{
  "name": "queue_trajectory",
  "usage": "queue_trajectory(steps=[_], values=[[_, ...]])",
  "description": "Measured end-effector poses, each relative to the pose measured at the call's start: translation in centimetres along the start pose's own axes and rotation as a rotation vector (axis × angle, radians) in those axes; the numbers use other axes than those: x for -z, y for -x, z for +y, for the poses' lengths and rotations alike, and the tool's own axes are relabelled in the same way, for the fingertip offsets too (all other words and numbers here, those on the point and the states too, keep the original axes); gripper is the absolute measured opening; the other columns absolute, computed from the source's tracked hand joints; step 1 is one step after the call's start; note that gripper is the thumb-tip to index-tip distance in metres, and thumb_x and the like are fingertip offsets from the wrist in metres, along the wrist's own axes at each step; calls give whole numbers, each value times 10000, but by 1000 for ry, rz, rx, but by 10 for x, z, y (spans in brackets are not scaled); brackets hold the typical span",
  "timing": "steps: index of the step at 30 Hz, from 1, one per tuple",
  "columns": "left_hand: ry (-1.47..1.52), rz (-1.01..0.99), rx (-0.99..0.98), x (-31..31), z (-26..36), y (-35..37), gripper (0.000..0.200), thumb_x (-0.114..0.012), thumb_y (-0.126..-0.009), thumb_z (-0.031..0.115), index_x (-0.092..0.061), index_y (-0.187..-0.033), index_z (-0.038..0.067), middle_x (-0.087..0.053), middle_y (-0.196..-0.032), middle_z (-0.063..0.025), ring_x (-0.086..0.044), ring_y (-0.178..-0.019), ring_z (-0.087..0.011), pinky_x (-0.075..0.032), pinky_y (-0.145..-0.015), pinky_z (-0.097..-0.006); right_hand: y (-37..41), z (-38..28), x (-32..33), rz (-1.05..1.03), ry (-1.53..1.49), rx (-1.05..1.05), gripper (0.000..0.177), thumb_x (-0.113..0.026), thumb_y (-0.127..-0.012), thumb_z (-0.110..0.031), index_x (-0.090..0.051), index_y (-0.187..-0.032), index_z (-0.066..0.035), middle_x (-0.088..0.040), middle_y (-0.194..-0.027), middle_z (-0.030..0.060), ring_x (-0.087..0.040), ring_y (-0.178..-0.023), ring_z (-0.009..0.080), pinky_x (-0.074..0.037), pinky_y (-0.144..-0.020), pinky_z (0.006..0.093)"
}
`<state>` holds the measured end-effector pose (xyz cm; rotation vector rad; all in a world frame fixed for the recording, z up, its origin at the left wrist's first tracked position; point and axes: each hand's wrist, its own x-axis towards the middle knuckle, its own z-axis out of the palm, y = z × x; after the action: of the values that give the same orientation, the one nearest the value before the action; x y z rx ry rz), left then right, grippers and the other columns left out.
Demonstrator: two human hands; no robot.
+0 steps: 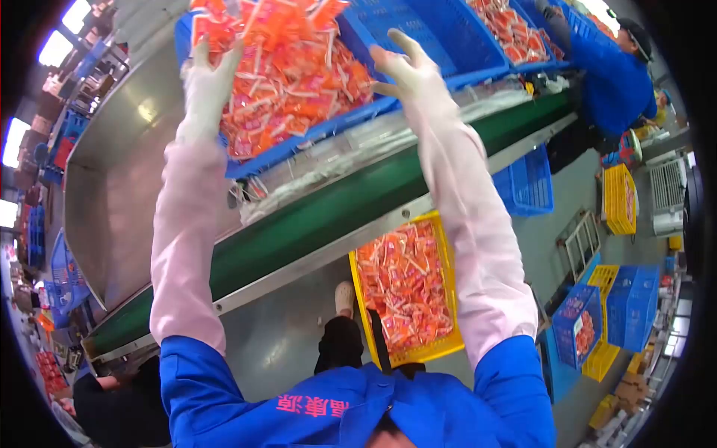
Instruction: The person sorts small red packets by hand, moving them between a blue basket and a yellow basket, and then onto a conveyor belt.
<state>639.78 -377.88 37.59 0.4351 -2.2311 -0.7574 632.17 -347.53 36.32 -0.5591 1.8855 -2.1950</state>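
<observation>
Both of my hands wear pale gloves and are raised over a blue crate (299,140) heaped with small orange and red packets (287,93). At the crate's left side, my left hand (213,75) has its fingers spread, with packets just beyond the fingertips. My right hand (407,67) is open near the crate's right edge, thumb and fingers apart, holding nothing. Some packets at the top of the heap look blurred. Beneath the crate's near side lie clear plastic bags (321,168).
A green conveyor belt (328,196) with a metal rail runs diagonally before me. Below it stands a yellow crate (453,299) of packets. A steel chute (134,172) is at left. A co-worker in blue (616,78) stands at upper right, near more blue crates (426,37).
</observation>
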Motion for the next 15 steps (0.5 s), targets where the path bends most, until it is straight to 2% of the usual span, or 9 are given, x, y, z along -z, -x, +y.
queue_trajectory(steps=[1,4,6,8,9,10,13,14,15], values=[[-42,96,-174,2,-5,30,699,-697,-874,428,-494,-1368,-24,-618,-1204,-202,-588,-1153,-271,-429,-1012,-356,21,16,28,-125,86,66,592,-662,-915,-300,-478,-1410,-33,-632,-1205,150,-656,-999,214,-525,-840,319],[529,-362,95,-4,45,174,244,-658,-914,147,-650,-1107,-3,-643,-1050,-83,-617,-992,-172,-480,-869,-272,117,61,111,-304,201,-305,390,-613,-932,-221,-600,-1259,-9,-706,-985,81,-639,-887,128,-503,-792,269],[394,-884,0,-27,70,259,285,-677,-904,247,-663,-1078,22,-666,-1047,-87,-632,-980,-198,-480,-885,-324,190,131,176,-336,253,-479,415,-635,-922,-262,-605,-1254,-16,-703,-1031,84,-655,-933,141,-514,-813,272],[457,-1341,171,-89,49,353,375,-704,-866,271,-645,-1162,48,-660,-1102,-145,-628,-1045,-281,-479,-924,-371,272,202,218,-188,297,-911,442,-614,-899,-231,-596,-1294,-33,-699,-1060,60,-648,-898,138,-517,-789,265],[398,-1510,181,-124,31,399,450,-714,-850,287,-624,-1217,45,-657,-1141,-164,-622,-1094,-320,-474,-954,-400,318,251,241,-215,370,-931,436,-612,-905,-244,-605,-1301,-60,-693,-1066,60,-634,-881,132,-515,-786,262],[263,-1457,106,-164,-2,451,553,-728,-831,365,-595,-1249,27,-641,-1180,-195,-605,-1129,-346,-466,-974,-415,365,291,260,-285,470,-1016,630,-678,-877,-430,-524,-1396,-107,-681,-1154,138,-646,-1071,212,-534,-852,359],[-182,-1590,48,-271,-61,517,822,-752,-781,518,-494,-1341,-25,-530,-1351,-272,-524,-1258,-380,-433,-1046,-416,482,399,283,-360,835,-1202,856,-694,-815,-567,-404,-1481,-116,-608,-1277,227,-565,-1230,341,-464,-999,437],[-313,-1577,51,-302,-85,541,870,-759,-748,555,-473,-1374,22,-480,-1401,-272,-482,-1299,-391,-410,-1073,-427,504,421,289,-383,829,-1328,1091,-713,-728,-678,-235,-1556,-153,-474,-1428,276,-426,-1363,401,-341,-1120,474],[-446,-1553,45,-328,-104,569,922,-766,-716,592,-453,-1407,69,-431,-1451,-271,-439,-1339,-403,-387,-1100,-438,525,445,293,-382,795,-1364,1091,-713,-728,-678,-235,-1556,-153,-474,-1428,276,-426,-1363,401,-341,-1120,474]])
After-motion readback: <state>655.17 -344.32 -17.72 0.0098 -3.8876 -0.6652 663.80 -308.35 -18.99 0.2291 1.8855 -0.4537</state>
